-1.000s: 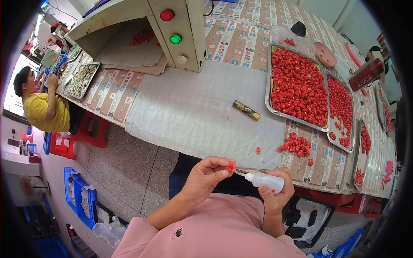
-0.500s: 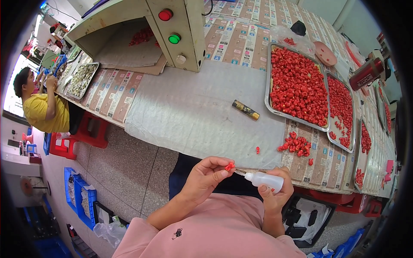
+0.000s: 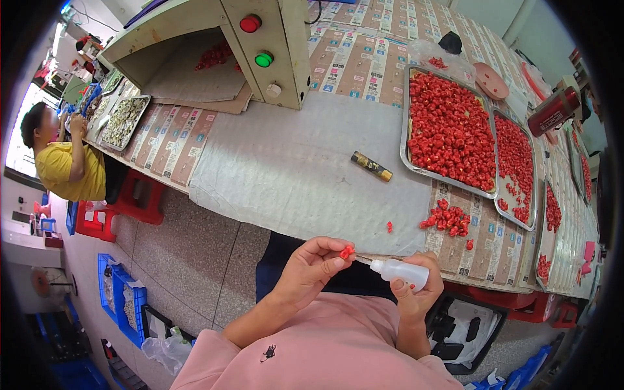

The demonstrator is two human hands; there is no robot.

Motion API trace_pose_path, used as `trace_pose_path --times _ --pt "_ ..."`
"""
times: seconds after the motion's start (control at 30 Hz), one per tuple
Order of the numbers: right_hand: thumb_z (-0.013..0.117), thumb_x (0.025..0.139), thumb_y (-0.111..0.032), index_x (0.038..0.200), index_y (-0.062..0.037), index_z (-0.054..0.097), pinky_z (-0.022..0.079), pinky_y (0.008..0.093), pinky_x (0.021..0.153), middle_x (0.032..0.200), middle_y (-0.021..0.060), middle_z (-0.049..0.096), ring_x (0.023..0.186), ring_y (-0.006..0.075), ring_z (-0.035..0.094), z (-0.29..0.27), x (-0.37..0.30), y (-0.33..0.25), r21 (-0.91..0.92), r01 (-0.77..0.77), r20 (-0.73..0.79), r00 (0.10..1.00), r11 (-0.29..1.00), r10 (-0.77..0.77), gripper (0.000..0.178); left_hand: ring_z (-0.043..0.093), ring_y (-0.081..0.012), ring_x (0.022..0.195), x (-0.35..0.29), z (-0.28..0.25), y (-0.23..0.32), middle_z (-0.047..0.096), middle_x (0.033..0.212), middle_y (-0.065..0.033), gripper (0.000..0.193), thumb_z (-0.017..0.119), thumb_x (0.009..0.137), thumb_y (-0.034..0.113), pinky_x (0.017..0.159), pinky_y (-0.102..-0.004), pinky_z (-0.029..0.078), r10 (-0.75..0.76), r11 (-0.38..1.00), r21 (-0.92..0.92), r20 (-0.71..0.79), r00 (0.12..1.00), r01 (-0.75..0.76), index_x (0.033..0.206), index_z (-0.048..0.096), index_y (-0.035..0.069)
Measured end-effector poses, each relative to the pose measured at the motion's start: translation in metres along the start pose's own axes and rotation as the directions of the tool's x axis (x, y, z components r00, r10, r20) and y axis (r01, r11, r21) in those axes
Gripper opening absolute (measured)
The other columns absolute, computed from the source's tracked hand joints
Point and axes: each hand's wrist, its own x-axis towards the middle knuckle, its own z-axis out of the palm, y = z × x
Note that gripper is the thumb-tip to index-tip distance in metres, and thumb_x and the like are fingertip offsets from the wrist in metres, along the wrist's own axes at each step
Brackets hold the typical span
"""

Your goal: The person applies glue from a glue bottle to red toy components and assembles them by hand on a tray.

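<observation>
Between the thumb and fingertips of my left hand (image 3: 312,268) is pinched a small red glossy piece (image 3: 347,251), its exact kind too small to tell. My right hand (image 3: 419,290) is wrapped round a translucent white squeeze bottle (image 3: 398,274). The bottle lies tilted nearly flat, its thin nozzle pointing left at the red piece; whether the tip touches it I cannot tell. Both hands are just off the table's near edge. Past them lie a single red piece (image 3: 390,227) and a small heap of the same red pieces (image 3: 448,219).
Metal trays of red pieces (image 3: 404,140) line the right side. A dark cylinder with gold marks (image 3: 371,166) lies on the white sheet (image 3: 292,175). At the back left stands a beige machine (image 3: 263,71) with an open mouth. A person in yellow (image 3: 75,166) sits at the far left.
</observation>
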Motion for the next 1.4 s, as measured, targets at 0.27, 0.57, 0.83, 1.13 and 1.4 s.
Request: trace_pose_path --times 0.27,0.57,0.83,1.13,1.4 --pt "0.078 0.07 -0.031 0.09 0.0003 0.058 0.038 0.0262 0.061 0.078 0.0065 0.052 0.068 0.015 0.047 0.0001 -0.0001 0.0001 -0.002 0.0 0.006 1.0 1.0 0.0 0.042 0.06 -0.0189 0.099 -0.001 0.001 0.0005 0.061 0.107 -0.0099 0.022 0.06 0.081 -0.008 0.091 -0.0311 0.049 0.008 1.0 -0.001 0.005 1.0 -0.008 0.1 0.058 0.004" --pt "0.078 0.071 -0.031 0.09 0.0004 0.058 0.037 0.0248 0.061 0.078 0.006 0.05 0.069 0.0141 0.047 0.0006 0.0009 0.0 0.005 -0.007 0.016 1.0 1.0 0.007 0.042 0.061 -0.0185 0.097 -0.0019 0.0005 0.0017 0.062 0.106 -0.0097 0.02 0.06 0.083 -0.005 0.09 -0.0307 0.049 -0.027 1.0 0.014 0.013 1.0 0.027 0.1 0.058 0.004" --pt "0.078 0.071 -0.031 0.091 0.0004 0.057 0.039 0.0239 0.064 0.082 0.0047 0.05 0.073 0.0127 0.049 0.0041 0.0005 0.0021 0.118 -0.075 -0.075 0.994 0.99 0.084 0.043 0.062 -0.0165 0.095 -0.0034 0.0021 0.0042 0.062 0.105 -0.0093 0.018 0.06 0.085 0.0 0.087 -0.0286 0.051 -0.082 0.996 -0.025 0.006 0.997 0.082 0.102 0.058 0.004" --pt "0.078 0.071 -0.031 0.091 0.0002 0.057 0.04 0.0239 0.066 0.083 0.0049 0.05 0.074 0.0124 0.05 0.0031 0.0006 0.0005 0.118 -0.102 -0.04 0.993 0.988 0.108 0.043 0.062 -0.0163 0.095 -0.0048 -0.0009 0.005 0.062 0.106 -0.0092 0.019 0.055 0.089 0.006 0.086 -0.0285 0.051 -0.118 0.991 -0.067 0.036 0.992 0.12 0.108 0.055 0.006" --pt "0.078 0.071 -0.029 0.09 0.0004 0.057 0.04 0.0238 0.065 0.082 0.0051 0.051 0.074 0.0128 0.05 0.005 0.001 -0.0026 0.118 -0.097 -0.034 0.994 0.988 0.102 0.041 0.062 -0.0164 0.094 -0.0051 -0.0005 0.0064 0.063 0.104 -0.0092 0.018 0.055 0.091 0.008 0.084 -0.0281 0.051 -0.136 0.987 -0.084 0.039 0.99 0.139 0.109 0.055 0.004"
